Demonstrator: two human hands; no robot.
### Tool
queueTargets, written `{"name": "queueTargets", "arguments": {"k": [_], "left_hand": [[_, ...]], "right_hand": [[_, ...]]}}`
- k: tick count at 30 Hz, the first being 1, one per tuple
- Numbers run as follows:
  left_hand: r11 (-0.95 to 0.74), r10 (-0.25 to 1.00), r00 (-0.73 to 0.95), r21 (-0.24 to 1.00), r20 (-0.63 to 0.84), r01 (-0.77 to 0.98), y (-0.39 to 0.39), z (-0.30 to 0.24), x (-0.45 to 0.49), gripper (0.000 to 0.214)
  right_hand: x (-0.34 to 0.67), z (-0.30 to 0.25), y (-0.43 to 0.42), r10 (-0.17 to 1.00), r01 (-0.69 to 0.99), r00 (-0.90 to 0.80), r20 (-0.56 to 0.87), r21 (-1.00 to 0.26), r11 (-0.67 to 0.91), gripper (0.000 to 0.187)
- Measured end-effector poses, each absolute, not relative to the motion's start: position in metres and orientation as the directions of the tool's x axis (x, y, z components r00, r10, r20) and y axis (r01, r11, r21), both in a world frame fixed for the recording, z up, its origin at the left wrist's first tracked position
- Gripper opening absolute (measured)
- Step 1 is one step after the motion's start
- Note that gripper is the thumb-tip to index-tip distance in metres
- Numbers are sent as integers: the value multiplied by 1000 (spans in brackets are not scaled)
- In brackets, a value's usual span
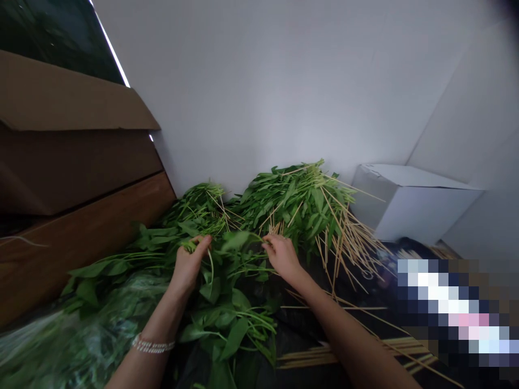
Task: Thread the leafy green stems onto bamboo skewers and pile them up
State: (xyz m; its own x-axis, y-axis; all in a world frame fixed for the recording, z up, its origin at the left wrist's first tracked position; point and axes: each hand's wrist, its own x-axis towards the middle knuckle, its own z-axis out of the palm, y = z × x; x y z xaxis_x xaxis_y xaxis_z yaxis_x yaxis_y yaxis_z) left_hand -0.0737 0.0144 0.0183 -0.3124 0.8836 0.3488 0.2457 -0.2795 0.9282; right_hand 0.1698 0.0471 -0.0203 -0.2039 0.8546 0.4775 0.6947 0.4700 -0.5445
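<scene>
My left hand (190, 262), with a beaded bracelet (152, 344) on its wrist, is closed around green stems (187, 246); one pale stem curves down beside the thumb. My right hand (281, 258) pinches the thin stalk of a green leaf (235, 241) that points toward my left hand. Below and between the hands lie loose leafy greens (227, 324). Beyond them, against the wall, rests a heap of leafy bunches (284, 194) with thin wooden sticks (351, 232) poking out to the right. A smaller leafy pile (198, 202) is left of that heap.
More loose sticks (312, 356) lie on the dark sheet (300, 329) at front right. A clear plastic bag (101, 313) of greens is at front left. A cardboard box (73, 173) sits on a wooden ledge (101, 232) at left; a white box (430, 208) stands at right.
</scene>
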Motion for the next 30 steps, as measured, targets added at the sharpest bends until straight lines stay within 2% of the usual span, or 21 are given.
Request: {"name": "queueTargets", "arguments": {"k": [1, 5, 7, 10, 15, 19, 21, 23, 26, 30], "left_hand": [[-298, 875, -321, 925, 363, 234, 15, 18, -74, 31], [-307, 881, -306, 928, 362, 214, 17, 18, -72, 27], [-269, 910, -282, 951, 303, 153, 17, 19, -70, 25], [-258, 926, -254, 960, 279, 113, 15, 20, -66, 26], [-260, 875, -317, 909, 365, 327, 12, 21, -64, 28], [-344, 754, -333, 773, 565, 533, 9, 22, -63, 18], [-436, 673, -229, 628, 703, 645, 8, 21, -61, 13], [-516, 614, -54, 452, 787, 728, 6, 17, -60, 13], [-563, 604, 176, 261, 777, 784, 6, 9, -60, 21], [-522, 635, 294, 116, 714, 845, 8, -1, -62, 28]], "right_hand": [[170, -18, 48, 866, 644, -164, 472, -614, 456, 11], [167, -14, 49, 921, 395, -100, 376, -835, 384, 23], [165, -13, 47, 932, 305, -120, 343, -880, 363, 23], [163, -13, 46, 924, 305, -121, 364, -872, 383, 22], [164, -13, 47, 879, 434, -96, 468, -775, 460, 22], [163, -12, 46, 820, 585, -147, 554, -619, 523, 12], [162, -10, 42, 796, 660, -190, 575, -525, 537, 13], [161, -7, 38, 775, 722, -228, 589, -432, 541, 14], [158, 0, 29, 735, 763, -294, 611, -312, 565, 15], [153, 8, 18, 664, 762, -400, 632, -174, 624, 15]]}}
